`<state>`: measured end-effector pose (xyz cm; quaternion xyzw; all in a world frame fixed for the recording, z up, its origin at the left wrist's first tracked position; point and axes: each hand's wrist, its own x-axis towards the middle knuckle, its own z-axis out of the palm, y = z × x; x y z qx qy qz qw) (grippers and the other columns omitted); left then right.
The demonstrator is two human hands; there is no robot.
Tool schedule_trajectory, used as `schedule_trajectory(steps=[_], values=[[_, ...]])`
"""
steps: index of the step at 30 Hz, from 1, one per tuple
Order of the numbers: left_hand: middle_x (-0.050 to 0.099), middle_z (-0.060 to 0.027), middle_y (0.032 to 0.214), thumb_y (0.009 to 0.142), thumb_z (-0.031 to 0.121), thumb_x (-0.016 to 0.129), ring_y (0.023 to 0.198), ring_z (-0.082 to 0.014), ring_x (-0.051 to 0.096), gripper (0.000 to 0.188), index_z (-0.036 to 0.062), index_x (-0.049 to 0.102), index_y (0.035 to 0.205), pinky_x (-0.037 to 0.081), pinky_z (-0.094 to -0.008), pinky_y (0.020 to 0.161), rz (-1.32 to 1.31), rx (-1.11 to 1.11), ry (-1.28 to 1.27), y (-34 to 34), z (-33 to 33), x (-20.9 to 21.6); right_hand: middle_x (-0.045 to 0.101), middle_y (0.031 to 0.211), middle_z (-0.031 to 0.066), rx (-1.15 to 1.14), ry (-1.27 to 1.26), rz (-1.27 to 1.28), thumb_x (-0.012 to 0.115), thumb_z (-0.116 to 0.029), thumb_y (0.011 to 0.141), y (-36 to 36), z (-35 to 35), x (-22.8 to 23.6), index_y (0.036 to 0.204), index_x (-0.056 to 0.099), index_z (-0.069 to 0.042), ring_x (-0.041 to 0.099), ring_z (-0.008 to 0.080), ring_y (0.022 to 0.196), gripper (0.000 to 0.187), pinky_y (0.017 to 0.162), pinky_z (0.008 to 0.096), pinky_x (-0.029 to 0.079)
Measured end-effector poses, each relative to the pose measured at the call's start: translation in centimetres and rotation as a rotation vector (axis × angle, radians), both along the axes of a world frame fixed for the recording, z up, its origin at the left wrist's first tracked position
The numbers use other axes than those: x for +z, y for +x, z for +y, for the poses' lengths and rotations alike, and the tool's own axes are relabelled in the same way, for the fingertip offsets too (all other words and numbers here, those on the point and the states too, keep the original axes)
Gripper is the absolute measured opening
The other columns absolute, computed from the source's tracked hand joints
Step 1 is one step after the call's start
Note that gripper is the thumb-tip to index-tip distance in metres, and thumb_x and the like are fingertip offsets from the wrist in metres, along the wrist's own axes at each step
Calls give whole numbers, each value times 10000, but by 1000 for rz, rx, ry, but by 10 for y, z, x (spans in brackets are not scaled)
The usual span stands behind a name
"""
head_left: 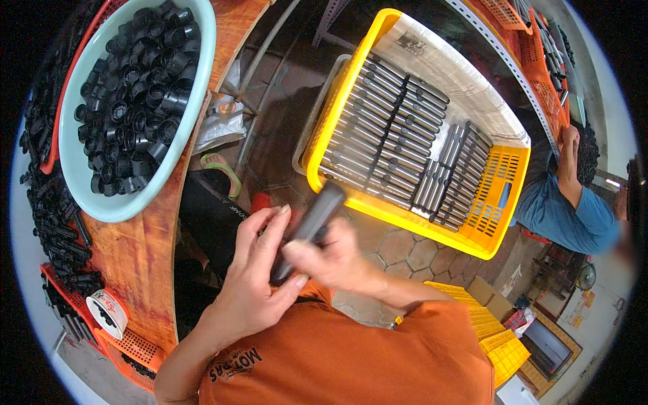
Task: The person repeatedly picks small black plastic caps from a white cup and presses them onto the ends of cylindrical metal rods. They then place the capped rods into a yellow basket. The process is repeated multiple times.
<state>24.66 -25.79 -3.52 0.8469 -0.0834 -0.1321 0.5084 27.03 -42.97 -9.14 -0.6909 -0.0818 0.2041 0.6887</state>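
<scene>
In front of my chest I hold a dark, thick tube-shaped piece (322,210), tilted with its far end up toward the yellow basket. My left hand (256,273) has it between thumb and fingers near its lower end. Across its middle, my right hand (331,253) is closed on it, slightly smeared by motion. Past my hands is the yellow basket (405,228), holding rows of shiny tubes with black parts (395,131), some with silvery lengths showing. Newspaper (466,81) lines its far side.
On the wooden table (128,263) at left stand a pale blue basin (74,175) of black caps, a small white tub (108,312) and piles of black parts (50,216). A person in a blue shirt (567,212) is at right. Yellow crates (472,317) stand behind my right arm.
</scene>
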Motion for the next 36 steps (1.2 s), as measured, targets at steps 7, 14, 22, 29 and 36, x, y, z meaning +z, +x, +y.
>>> schedule_trajectory(steps=[7,14,22,29,36], values=[[545,-144,1189,815,23,605,925,-192,608,475,-13,504,1279,473,-307,873,251,110,-83,-30,30,5,545,697,-5,-763,-544,-162,575,-330,925,135,-187,-56,839,617,-24,450,95,635,321,570,276,370],[600,-99,1083,906,64,561,900,-152,604,320,-15,542,1216,482,-269,810,507,588,-126,-99,62,0,649,871,304,-447,-1384,21,577,-559,839,173,-342,-154,873,637,86,626,461,913,649,818,490,470],[610,-102,1068,929,165,578,880,-166,590,340,-18,546,1214,481,-305,811,550,936,-122,-139,70,-2,637,936,332,-364,-1440,80,630,-471,851,179,-361,-211,959,599,75,620,463,953,557,843,502,486],[609,-99,1066,923,168,590,865,-161,593,336,-10,553,1204,484,-304,800,551,969,-150,-150,69,-2,643,937,301,-410,-1544,-73,593,-435,874,172,-351,-217,944,617,47,616,474,920,487,808,517,484],[612,-90,1050,922,173,595,844,-154,597,325,-1,560,1194,486,-293,789,553,992,-169,-162,72,-10,648,945,297,-347,-1507,-31,651,-400,836,179,-342,-203,943,611,56,616,454,947,471,815,499,483]])
